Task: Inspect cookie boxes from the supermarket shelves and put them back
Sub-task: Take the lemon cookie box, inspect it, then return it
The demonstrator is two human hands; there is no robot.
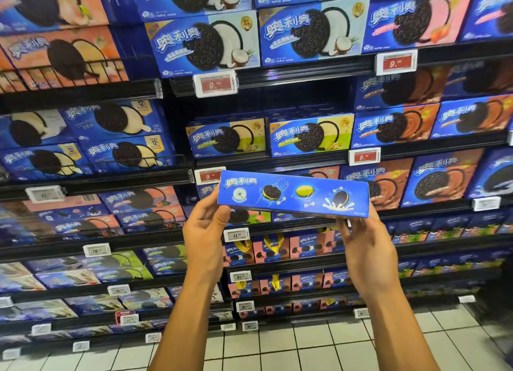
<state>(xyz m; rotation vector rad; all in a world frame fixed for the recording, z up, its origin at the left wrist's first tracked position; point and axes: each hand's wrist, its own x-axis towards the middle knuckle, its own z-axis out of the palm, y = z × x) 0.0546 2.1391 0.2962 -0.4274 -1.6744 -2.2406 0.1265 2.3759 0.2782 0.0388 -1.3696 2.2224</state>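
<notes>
Cookie box (294,194), blue, being held up in front of the shelves (277,65) with one long narrow side turned to the camera, long axis running nearly level from left to right and dipping a little toward the right end. Left hand (205,231) gripping the left end, thumb lying up along the near face at the lower left corner, fingers hidden behind. Right hand (366,248) gripping from beneath at the right end, fingers curling under and behind the lower edge, so both grasps sitting at opposite ends of the long axis with the printed side between them. Being inspected now, by the look of it, with the return to the shelf not yet done. Likely home lying up and beyond the box: a dark gap (291,98) above a row of yellow-green boxes (311,138), just over the box and slightly right of centre, though cannot tell whether that slot is the right one. Neither hand looking clearly nearer; probably needing the box turned front face outward and pushed forward with the long axis kept level.
</notes>
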